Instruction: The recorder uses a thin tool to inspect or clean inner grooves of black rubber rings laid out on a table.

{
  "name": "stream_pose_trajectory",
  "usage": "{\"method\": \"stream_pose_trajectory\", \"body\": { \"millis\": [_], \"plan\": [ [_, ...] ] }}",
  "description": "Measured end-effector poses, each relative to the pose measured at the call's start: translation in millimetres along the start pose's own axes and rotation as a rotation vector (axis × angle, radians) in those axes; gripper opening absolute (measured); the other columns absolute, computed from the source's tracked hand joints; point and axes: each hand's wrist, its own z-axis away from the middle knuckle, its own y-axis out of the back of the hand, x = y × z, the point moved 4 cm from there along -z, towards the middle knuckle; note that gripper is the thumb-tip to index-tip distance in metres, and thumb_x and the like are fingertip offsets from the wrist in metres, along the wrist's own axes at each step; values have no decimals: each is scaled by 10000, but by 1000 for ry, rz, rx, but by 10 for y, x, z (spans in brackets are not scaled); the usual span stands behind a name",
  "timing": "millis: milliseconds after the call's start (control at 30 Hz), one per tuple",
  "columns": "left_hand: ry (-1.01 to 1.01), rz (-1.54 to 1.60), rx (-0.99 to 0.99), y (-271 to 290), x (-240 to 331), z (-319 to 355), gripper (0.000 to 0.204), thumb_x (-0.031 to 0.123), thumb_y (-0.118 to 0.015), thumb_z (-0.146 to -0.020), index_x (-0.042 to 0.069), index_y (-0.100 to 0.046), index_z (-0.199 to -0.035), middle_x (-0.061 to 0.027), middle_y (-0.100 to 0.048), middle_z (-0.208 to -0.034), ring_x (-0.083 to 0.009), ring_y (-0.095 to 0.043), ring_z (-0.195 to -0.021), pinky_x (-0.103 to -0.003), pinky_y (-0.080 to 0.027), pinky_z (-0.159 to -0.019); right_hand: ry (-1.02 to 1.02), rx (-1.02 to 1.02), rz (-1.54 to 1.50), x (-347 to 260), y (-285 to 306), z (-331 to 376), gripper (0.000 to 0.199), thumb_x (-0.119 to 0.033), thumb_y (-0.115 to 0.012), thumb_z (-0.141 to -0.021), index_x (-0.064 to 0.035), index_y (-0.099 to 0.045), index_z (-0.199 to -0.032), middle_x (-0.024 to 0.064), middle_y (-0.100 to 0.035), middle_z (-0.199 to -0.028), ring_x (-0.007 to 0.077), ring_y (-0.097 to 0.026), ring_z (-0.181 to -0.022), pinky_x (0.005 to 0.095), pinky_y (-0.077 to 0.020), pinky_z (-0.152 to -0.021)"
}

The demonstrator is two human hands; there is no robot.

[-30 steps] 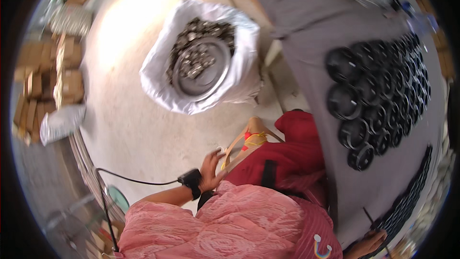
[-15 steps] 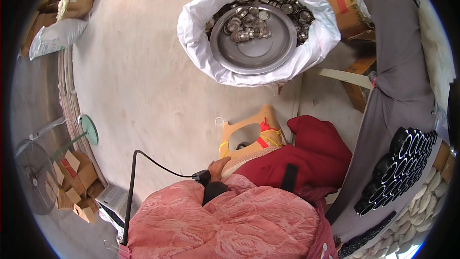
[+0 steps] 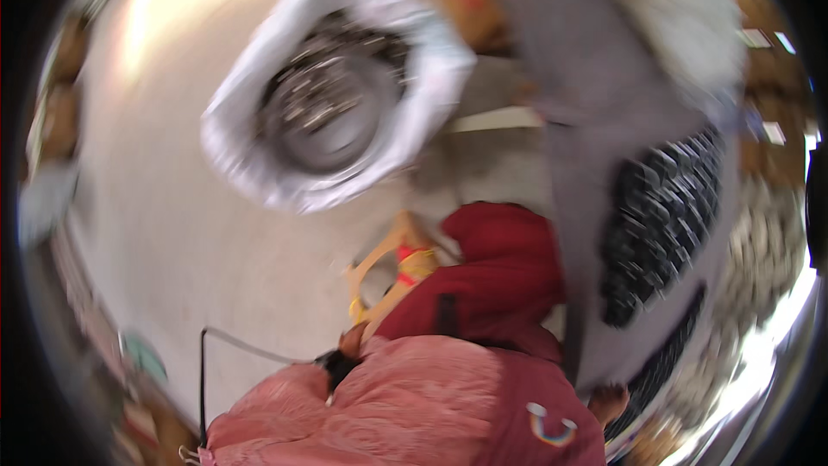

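My left hand [image 3: 349, 347] sits by the wooden stool [image 3: 388, 272] w/ a black cable [image 3: 233, 341]; grip unclear, too blurred. Right hand [image 3: 608, 401] at desk [image 3: 595, 121] edge, can't tell either. White sack [image 3: 336, 95] of metal parts lies further off. Risk: cable snags the stool, tipping it.

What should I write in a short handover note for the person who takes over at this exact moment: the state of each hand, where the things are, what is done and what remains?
The picture is motion-blurred, so details are limited.
Left hand: low in the view, at the edge of the pink garment, beside a black cable and the wooden stool. Whether it grips anything cannot be told.
Right hand: only partly seen at the lower right, near the grey table; its grip is unclear.
Things: white sack on the floor, with a round metal tray and small metal pieces inside. Rows of black round parts lie on the table.
Done or left: cannot be judged from this view.
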Motion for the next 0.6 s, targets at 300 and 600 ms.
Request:
{"method": "stream_pose_trajectory", "body": {
  "millis": [300, 600],
  "plan": [
    [-129, -447, -514, 1777, 1732, -2870, 429, 277, -565, -933, 141, -592, -1339, -98, -588, -1372, -269, -537, -1285, -483, -346, -1110, 186, 606, -519, 538, 271, 1640, 330, -294, -595, -923, -53, -635, -1145, 94, -680, -943, 218, -625, -792, 320, -471, -635],
    [-552, -917, -780, 673, 4376, -4078, 427, 266, -563, -935, 131, -592, -1339, -107, -586, -1372, -272, -532, -1289, -478, -347, -1110, -455, 1550, -372, 3645, -132, 4627, 270, -304, -558, -976, -112, -673, -1127, 76, -719, -865, 152, -628, -563, 281, -380, -437]
  ]
}}
